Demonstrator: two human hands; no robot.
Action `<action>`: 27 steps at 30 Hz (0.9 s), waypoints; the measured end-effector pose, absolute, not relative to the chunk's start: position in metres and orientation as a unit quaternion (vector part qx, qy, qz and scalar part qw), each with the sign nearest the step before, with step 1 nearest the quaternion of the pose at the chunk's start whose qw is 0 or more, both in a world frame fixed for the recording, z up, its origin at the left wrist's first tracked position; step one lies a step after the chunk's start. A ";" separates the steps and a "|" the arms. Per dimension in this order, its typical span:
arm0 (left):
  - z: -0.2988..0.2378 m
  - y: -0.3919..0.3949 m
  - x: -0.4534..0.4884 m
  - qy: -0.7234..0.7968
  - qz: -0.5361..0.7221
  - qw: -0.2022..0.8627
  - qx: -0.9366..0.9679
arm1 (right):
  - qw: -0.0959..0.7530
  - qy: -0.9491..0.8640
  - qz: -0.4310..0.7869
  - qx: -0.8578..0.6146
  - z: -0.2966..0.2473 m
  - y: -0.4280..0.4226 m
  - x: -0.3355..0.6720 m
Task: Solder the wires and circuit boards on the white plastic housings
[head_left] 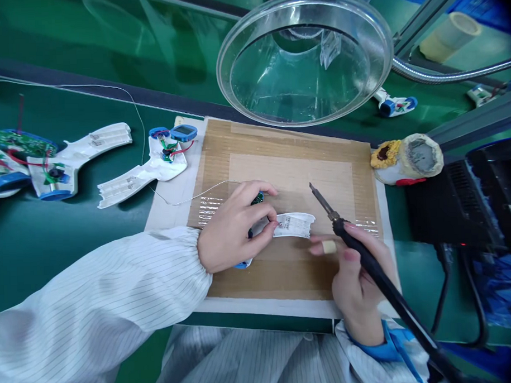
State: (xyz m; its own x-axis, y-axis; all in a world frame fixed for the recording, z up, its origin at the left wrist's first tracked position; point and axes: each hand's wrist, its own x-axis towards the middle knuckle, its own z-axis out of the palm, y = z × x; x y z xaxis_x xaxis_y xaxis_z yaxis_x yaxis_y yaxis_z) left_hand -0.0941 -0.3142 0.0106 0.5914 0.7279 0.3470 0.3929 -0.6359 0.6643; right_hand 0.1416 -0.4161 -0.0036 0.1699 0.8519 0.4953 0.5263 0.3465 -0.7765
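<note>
On a tan cardboard pad at the front edge of the green surface, left grip closed on a white plastic housing, right grip on a black soldering iron.

Behind my fingers run the white sleeves of my thin-striped smock, gathered at elastic cuffs; a blue inner cuff shows at my right wrist, and a beige finger cot caps one right fingertip.

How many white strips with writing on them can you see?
3. One strip and another lie left of the cardboard; the third sticks out of the left hand. More may be hidden past the picture's left edge.
</note>
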 end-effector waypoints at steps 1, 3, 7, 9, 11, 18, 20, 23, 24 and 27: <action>0.011 -0.314 -0.094 0.330 0.310 0.271 0.850 | 0.510 -0.639 0.138 -0.559 -0.002 -0.415 0.141; 0.011 -0.314 -0.094 0.330 0.309 0.269 0.850 | 0.479 -0.660 0.112 -0.568 0.001 -0.413 0.139; 0.010 -0.315 -0.095 0.331 0.304 0.268 0.852 | 0.468 -0.673 0.107 -0.563 0.001 -0.408 0.138; 0.010 -0.315 -0.096 0.332 0.305 0.267 0.852 | 0.465 -0.679 0.127 -0.553 -0.002 -0.406 0.137; 0.010 -0.315 -0.096 0.332 0.306 0.266 0.852 | 0.446 -0.693 0.142 -0.548 -0.004 -0.403 0.136; 0.011 -0.316 -0.095 0.330 0.304 0.258 0.856 | 0.407 -0.722 0.091 -0.551 -0.006 -0.399 0.135; 0.012 -0.315 -0.097 0.329 0.300 0.252 0.859 | 0.407 -0.725 0.085 -0.549 -0.006 -0.399 0.135; 0.017 -0.311 -0.104 0.307 0.280 0.223 0.882 | 0.406 -0.725 0.086 -0.550 -0.006 -0.399 0.135; 0.019 -0.309 -0.107 0.295 0.271 0.204 0.893 | 0.407 -0.724 0.088 -0.550 -0.006 -0.398 0.135; 0.024 -0.306 -0.108 0.275 0.257 0.154 0.913 | 0.411 -0.724 0.097 -0.546 -0.006 -0.398 0.134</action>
State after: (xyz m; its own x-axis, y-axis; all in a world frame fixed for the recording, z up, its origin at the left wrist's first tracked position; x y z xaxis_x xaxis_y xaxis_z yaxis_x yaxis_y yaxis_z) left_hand -0.1084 -0.3058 0.0241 0.7162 0.5821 0.3849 0.4240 -0.8011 0.4225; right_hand 0.1342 -0.3982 -0.0065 -0.0671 0.8700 0.4885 0.7107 0.3853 -0.5886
